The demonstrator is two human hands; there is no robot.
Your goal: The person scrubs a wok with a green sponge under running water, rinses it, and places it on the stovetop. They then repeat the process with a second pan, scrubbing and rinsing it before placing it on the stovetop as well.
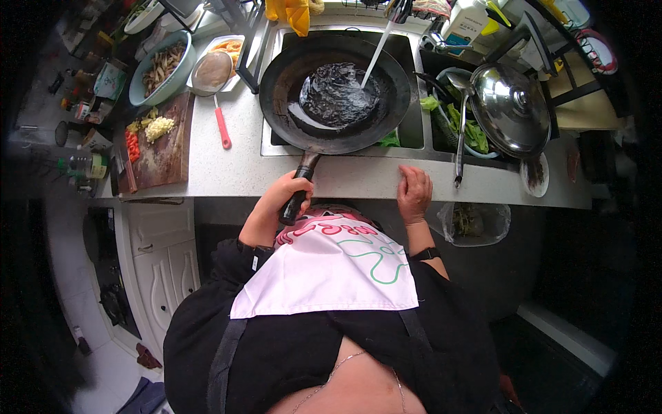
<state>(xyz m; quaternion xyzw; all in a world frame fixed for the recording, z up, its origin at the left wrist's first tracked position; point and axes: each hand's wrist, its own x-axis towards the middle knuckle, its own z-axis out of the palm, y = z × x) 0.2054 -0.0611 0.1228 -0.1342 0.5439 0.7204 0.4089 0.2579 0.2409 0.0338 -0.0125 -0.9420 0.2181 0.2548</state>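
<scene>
My left hand (284, 195) grips the black handle (301, 191) of a large dark wok (279, 103). The wok lies over the left basin of a steel sink (416, 119). From the faucet (399, 11) a stream of water (376, 57) falls into the wok, where rippling water (339, 98) covers the bottom. My right hand (415, 189) rests on the front edge of the white countertop (351, 176), fingers loosely bent and nothing in them. A steel ladle (460, 129) lies to its right, across the sink's rim.
At left are a cutting board (170, 139) with chopped garlic and red pepper, a knife (129, 173), a red-handled strainer (213, 72) and a bowl of mushrooms (163, 67). A steel lid (511, 108) leans beside a basket of greens (465, 129). Below hangs a plastic bag (478, 225).
</scene>
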